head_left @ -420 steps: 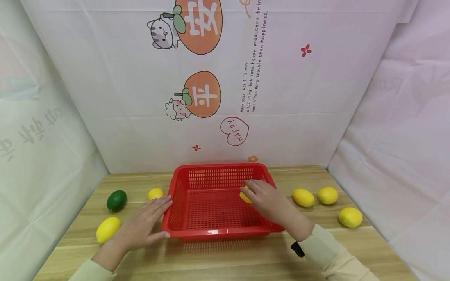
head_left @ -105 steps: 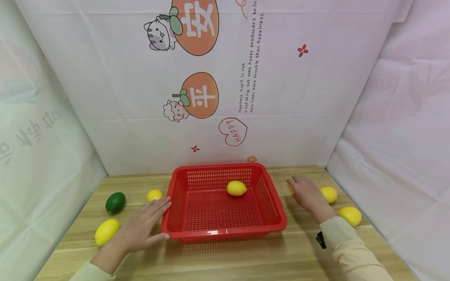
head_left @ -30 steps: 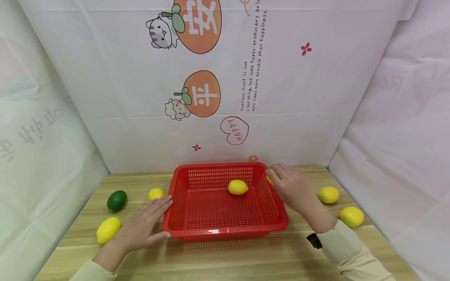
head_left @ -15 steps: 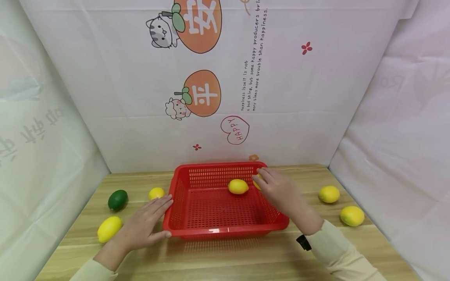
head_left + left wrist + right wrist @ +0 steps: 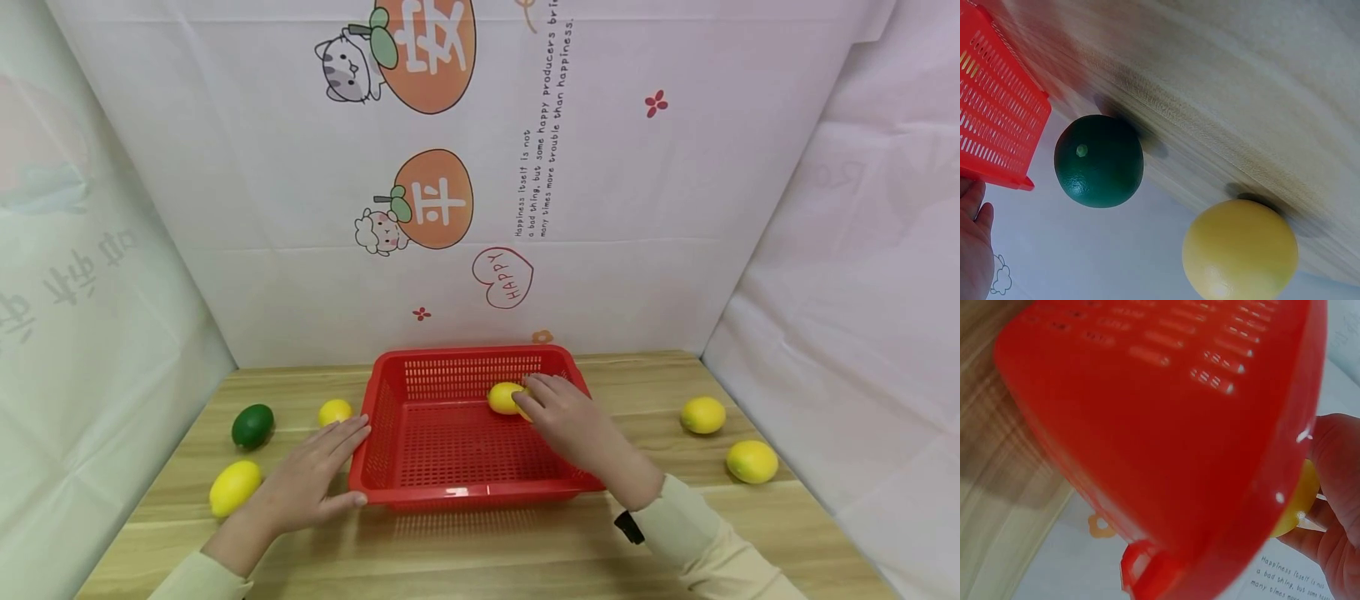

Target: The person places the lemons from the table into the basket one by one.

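A red plastic basket point(image 5: 480, 493) with slotted walls stands mid-table against the backdrop. My left hand point(image 5: 311, 477) rests its extended fingers on the basket's left rim. Over the basket's right half, my right hand point(image 5: 576, 427) holds a yellow lemon point(image 5: 528, 410), mostly covered by the fingers. The right wrist view shows that held lemon point(image 5: 1302, 503) between thumb and fingers, partly behind the basket's rim. Another lemon point(image 5: 502, 397) lies inside, just left of the held one; whether they touch I cannot tell.
Left of the basket lie a dark green lime-like fruit point(image 5: 252, 426), a lemon point(image 5: 235, 489) beside my left forearm, and a lemon point(image 5: 334, 411) behind my left fingers. Two lemons point(image 5: 702, 415) lie on the table's right side. White printed cloth point(image 5: 615, 250) walls three sides.
My right hand took a lemon from the table right of the basket and carried it left over the rim into the basket. Earlier it left the first lemon there. My left hand stays put.
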### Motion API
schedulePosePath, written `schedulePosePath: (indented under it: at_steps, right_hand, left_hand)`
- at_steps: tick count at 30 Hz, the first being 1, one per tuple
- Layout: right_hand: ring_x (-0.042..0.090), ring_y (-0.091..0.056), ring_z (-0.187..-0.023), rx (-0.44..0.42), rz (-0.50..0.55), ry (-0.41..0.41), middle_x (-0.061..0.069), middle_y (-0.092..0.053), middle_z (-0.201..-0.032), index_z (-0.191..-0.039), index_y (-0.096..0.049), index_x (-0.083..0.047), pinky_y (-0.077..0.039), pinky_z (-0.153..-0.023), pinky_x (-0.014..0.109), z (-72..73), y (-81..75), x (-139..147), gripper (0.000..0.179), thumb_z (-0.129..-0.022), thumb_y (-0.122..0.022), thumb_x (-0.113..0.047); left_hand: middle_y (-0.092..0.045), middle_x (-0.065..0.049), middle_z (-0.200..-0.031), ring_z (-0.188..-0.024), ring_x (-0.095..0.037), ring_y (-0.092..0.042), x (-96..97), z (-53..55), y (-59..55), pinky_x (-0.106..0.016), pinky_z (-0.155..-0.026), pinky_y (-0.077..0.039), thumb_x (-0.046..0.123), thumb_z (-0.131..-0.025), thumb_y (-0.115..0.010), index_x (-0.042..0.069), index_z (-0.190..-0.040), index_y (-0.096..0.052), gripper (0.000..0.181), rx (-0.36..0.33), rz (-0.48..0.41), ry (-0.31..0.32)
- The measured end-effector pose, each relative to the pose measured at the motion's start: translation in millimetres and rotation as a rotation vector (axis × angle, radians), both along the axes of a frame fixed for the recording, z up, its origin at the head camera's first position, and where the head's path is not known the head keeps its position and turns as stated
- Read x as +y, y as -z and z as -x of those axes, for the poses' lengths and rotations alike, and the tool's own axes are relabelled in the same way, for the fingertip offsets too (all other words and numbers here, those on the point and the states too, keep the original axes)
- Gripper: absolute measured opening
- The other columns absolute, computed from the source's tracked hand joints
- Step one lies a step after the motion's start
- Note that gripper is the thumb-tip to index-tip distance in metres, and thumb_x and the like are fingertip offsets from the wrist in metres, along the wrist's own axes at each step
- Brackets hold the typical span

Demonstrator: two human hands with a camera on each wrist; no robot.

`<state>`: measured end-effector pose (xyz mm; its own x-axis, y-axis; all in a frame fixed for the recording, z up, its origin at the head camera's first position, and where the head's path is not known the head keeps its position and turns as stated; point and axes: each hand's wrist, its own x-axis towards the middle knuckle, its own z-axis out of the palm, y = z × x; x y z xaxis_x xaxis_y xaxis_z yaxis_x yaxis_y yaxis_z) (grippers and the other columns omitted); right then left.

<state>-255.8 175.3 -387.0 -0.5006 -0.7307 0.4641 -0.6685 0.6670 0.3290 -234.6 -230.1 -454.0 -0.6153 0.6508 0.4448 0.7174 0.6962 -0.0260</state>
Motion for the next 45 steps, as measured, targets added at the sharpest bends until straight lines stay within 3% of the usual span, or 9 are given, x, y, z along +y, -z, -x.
schedulePosePath:
  at_steps: [11,19,26,37,45]
  right_hand:
    - [0.028,-0.061,-0.11,-0.042,-0.006,-0.025,0.014,-0.064,-0.118,-0.119,-0.062,-0.008,-0.05,-0.095,0.041,-2.2,7.4,-12.8,0.05,-0.076,-0.085,-0.016]
    - [0.026,-0.062,-0.104,-0.052,-0.005,-0.089,0.012,-0.063,-0.113,-0.116,-0.063,-0.006,-0.052,-0.093,0.037,-4.1,13.7,-18.6,0.049,-0.074,-0.086,-0.016]
    - [0.022,-0.062,-0.1,-0.102,-0.027,-0.077,0.009,-0.063,-0.111,-0.115,-0.065,-0.008,-0.053,-0.091,0.034,-5.9,17.0,-21.8,0.045,-0.076,-0.085,-0.017]
    - [0.02,-0.062,-0.106,-0.202,-0.077,-0.035,0.008,-0.062,-0.12,-0.121,-0.066,-0.009,-0.051,-0.094,0.033,-4.9,20.8,-24.3,0.052,-0.075,-0.086,-0.023]
    - [0.019,-0.063,-0.102,-0.236,-0.087,-0.029,0.007,-0.062,-0.118,-0.12,-0.067,-0.009,-0.052,-0.091,0.032,-4.6,19.4,-25.5,0.052,-0.074,-0.086,-0.026]
  left_hand:
    - [-0.04,-0.013,-0.15,-0.133,-0.033,-0.042,1.1,-0.8,-1.0,-0.05,-0.103,-0.041,0.061,-0.085,-0.062,0.0,-0.142,-0.046,0.085,0.003,-0.001,0.003]
    - [-0.04,-0.012,-0.151,-0.134,-0.032,-0.041,0.6,-1.1,-1.2,-0.05,-0.104,-0.04,0.061,-0.085,-0.062,0.0,-0.142,-0.046,0.085,-0.003,-0.001,-0.002]
    - [-0.039,-0.012,-0.151,-0.134,-0.032,-0.041,0.5,-1.0,-0.5,-0.05,-0.105,-0.039,0.061,-0.085,-0.062,0.0,-0.143,-0.045,0.085,-0.017,-0.002,-0.008]
    - [-0.039,-0.012,-0.151,-0.134,-0.034,-0.041,1.3,-2.4,-1.7,-0.052,-0.103,-0.04,0.061,-0.086,-0.062,0.0,-0.143,-0.045,0.085,-0.048,-0.004,-0.022]
    - [-0.038,-0.012,-0.152,-0.135,-0.033,-0.04,1.5,-2.2,-1.5,-0.051,-0.104,-0.039,0.061,-0.086,-0.062,0.0,-0.143,-0.045,0.085,-0.036,-0.006,-0.016]
